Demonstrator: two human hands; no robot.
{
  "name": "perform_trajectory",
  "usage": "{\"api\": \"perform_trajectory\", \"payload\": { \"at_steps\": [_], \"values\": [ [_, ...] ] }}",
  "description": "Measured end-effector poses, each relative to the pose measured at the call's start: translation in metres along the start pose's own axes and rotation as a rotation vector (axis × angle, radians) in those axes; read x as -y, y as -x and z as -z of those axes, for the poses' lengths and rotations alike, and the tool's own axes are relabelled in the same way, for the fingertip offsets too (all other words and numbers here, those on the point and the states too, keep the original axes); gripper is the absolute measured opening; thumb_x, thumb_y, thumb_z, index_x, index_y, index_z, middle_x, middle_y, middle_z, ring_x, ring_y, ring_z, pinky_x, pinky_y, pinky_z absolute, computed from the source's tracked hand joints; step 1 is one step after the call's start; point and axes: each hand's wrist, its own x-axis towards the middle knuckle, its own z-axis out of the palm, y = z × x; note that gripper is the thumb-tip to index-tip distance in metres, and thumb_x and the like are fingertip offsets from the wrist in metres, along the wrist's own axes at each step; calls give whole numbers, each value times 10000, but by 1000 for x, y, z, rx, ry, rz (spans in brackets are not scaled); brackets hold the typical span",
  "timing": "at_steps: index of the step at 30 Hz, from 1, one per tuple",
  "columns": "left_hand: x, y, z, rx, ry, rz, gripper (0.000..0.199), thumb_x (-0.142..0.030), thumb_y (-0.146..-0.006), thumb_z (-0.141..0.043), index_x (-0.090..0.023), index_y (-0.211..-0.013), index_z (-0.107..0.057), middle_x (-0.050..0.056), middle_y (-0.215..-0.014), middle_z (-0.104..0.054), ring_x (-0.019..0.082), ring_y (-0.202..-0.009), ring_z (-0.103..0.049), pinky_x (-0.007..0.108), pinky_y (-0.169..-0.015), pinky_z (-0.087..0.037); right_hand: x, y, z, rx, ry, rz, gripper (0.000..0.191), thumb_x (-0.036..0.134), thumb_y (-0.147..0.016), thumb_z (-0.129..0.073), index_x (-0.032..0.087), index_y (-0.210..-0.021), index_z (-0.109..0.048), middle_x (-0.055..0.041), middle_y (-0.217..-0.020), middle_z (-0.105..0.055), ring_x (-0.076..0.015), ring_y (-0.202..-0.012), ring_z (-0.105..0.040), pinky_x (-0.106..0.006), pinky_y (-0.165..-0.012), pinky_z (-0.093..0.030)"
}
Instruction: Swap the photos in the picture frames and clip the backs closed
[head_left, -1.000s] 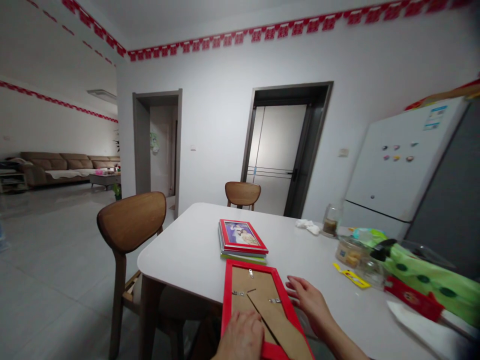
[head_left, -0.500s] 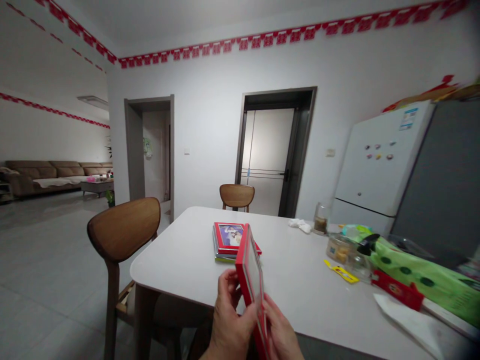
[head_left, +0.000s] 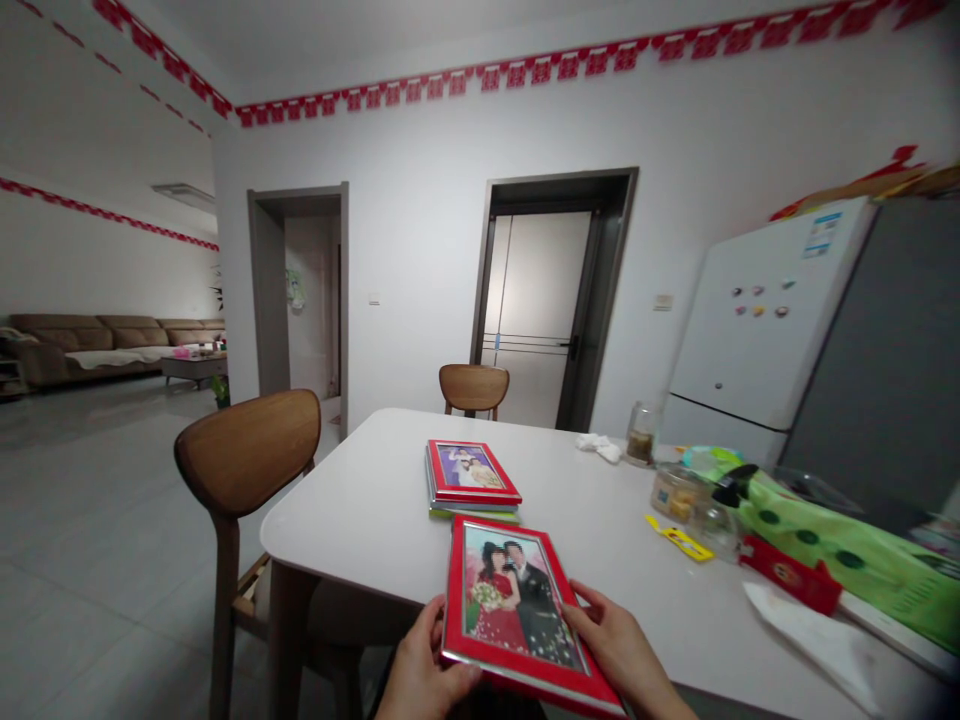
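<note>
Frame (head_left: 551, 678) bright red around a couple's photo (head_left: 517, 592), each hand (head_left: 429, 660) gripping one side.

No text can be read: the blue-and-white label (head_left: 823, 235) on the refrigerator (head_left: 761, 350) and the marks (head_left: 787, 574) on the red box (head_left: 814, 588) are too small or blurred.

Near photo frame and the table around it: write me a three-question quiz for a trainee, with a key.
1. True or false: the left hand and right hand both hold the near photo frame, its picture facing up.
2. Which lies closer to the glass jar: (a) the yellow strip or (b) the crumpled white tissue?
3. Fill in: the top frame on the stack has a ____ border.

Key: 1 true; 2 b; 3 red.
</note>
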Motion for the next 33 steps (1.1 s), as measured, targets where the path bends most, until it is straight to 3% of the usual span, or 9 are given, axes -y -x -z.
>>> {"api": "perform_trajectory", "payload": {
  "at_steps": [5, 13, 22, 25, 28, 33],
  "values": [
    [5, 4, 5, -32, -220, 72, 685, -396, -549, -705, -172, -1123, -407, 81, -994, -608, 228, -878, -573, 290, -768, -439, 7, 5, 1, -133, 304, 131, 451, 426, -634, -487, 157, -982, -586, -69, -859, -673, -224, -769, -619, -277, -656, -453],
    [1, 4, 6, -21, -337, 16, 625, -348, -575, -686, -169, -1119, -434, 53, -927, -635, 221, -839, -581, 256, -739, -445, 12, 18, 1, -134, 619, 221, 429, 409, -703, -407, 134, -978, -588, -95, -988, -631, -223, -903, -571, -291, -782, -411],
    [2, 0, -4, 69, -245, -18, 576, -294, -599, -637, -149, -1107, -407, 78, -935, -630, 207, -776, -600, 251, -652, -465, 1, 19, 7, -193, 525, 307, 383, 377, -652, -447, 179, -935, -613, -70, -995, -634, -208, -934, -565, -265, -828, -409],
    [1, -3, -20, 130, -309, 8, 569, -243, -612, -607, -146, -1132, -397, 66, -889, -641, 194, -736, -606, 225, -598, -460, -11, 18, 33, -191, 430, 246, 400, 411, -635, -447, 190, -923, -614, -58, -969, -646, -222, -911, -580, -279, -795, -437],
    [-3, -11, -48, 237, -421, 10, 524, -160, -609, -570, -144, -1116, -441, 58, -869, -647, 179, -679, -605, 217, -570, -451, -31, 15, 78, -178, 369, 103, 477, 474, -603, -455, 180, -951, -597, -62, -947, -654, -239, -856, -602, -294, -727, -471],
    [-6, -32, -96, 322, -583, -48, 538, -45, -558, -509, -176, -1080, -507, 39, -942, -634, 185, -758, -598, 237, -675, -450, -54, 4, 147, -269, 414, -18, 543, 498, -545, -444, 153, -932, -608, -86, -920, -661, -245, -797, -618, -283, -680, -479]
  ]
}}
